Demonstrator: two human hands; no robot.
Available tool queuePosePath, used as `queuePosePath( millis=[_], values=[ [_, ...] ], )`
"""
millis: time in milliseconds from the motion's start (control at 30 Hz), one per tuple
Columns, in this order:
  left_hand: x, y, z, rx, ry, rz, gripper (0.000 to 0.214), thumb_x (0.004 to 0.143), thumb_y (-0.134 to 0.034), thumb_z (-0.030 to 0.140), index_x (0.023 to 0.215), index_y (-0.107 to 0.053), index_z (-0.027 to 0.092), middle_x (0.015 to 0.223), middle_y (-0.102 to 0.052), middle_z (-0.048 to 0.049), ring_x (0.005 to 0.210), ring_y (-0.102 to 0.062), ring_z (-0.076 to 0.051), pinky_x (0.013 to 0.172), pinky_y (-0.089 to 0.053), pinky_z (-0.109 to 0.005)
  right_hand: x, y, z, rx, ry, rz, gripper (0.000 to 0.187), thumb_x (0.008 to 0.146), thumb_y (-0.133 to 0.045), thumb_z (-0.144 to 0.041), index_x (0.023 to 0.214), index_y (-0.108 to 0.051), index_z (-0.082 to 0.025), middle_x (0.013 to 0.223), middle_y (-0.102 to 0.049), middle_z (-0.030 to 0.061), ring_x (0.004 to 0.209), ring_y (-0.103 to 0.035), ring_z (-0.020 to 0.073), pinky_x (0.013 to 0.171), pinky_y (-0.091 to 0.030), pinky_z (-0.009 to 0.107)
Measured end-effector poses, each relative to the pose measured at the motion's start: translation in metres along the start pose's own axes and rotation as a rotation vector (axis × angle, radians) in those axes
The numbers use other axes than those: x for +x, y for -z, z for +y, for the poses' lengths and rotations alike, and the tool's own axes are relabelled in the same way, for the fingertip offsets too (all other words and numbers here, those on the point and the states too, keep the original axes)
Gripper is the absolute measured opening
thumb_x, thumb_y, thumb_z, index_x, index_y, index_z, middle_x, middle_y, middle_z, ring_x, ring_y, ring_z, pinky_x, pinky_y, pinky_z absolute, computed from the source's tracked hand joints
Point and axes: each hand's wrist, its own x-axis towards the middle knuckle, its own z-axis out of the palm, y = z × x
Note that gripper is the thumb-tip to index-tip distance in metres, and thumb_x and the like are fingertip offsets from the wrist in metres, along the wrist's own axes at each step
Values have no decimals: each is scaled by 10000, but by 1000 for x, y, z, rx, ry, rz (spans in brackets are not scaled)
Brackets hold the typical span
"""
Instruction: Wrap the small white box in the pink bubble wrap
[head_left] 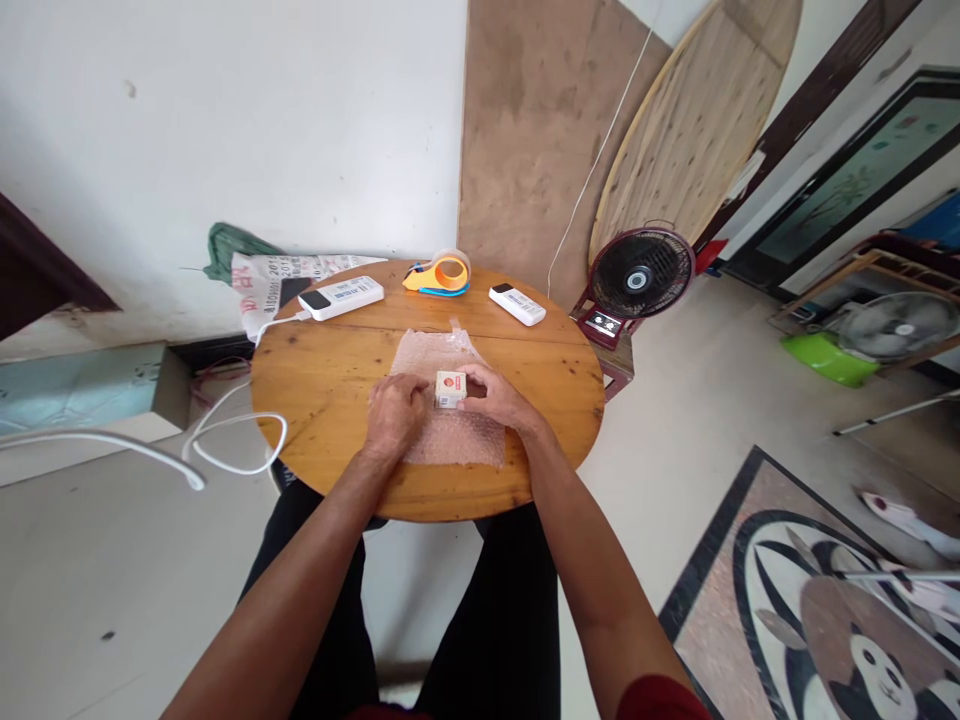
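Observation:
A small white cardboard box with a red round mark stands on a sheet of bubble wrap laid on the table. My right hand holds the box from its right side, thumb and fingers closed against it. On the left part of the wrap rests my left hand, its fingers curled in and its thumb pointing toward the box. What lies under those curled fingers is hidden. Beyond the wrap, a yellow tape dispenser with a clear tape roll sits near the far edge.
The round wooden table carries a white device with a cable at left and another white device at right. A dark fan stands beyond the right edge. Printed sacks lie behind the table at left.

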Motion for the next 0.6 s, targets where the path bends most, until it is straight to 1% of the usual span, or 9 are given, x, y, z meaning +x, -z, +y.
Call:
queuePosePath(
  millis=[300,433,600],
  values=[
    [-1,0,3,3,-19,17,325,787,-452,179,960,-727,193,1008,-732,-71,983,-636,-247,941,-444,-360,1,-1,3,48,22,-23,494,699,-741,-260,1155,-566,-186,1175,-621,55,1092,-578,205,979,-437,340],
    [-1,-1,0,21,-29,-22,326,810,-465,205,999,-731,196,1006,-723,-77,986,-623,-255,949,-430,-379,1,-2,4,62,22,-27,503,697,-740,-260,1164,-567,-190,1189,-620,53,1105,-576,207,990,-434,344],
    [-1,1,0,32,-50,-51,329,828,-473,213,1026,-734,234,1033,-716,-62,998,-607,-253,956,-414,-385,1,-1,1,9,0,3,506,687,-750,-289,1154,-581,-194,1184,-617,55,1115,-566,216,980,-440,345]
  ],
)
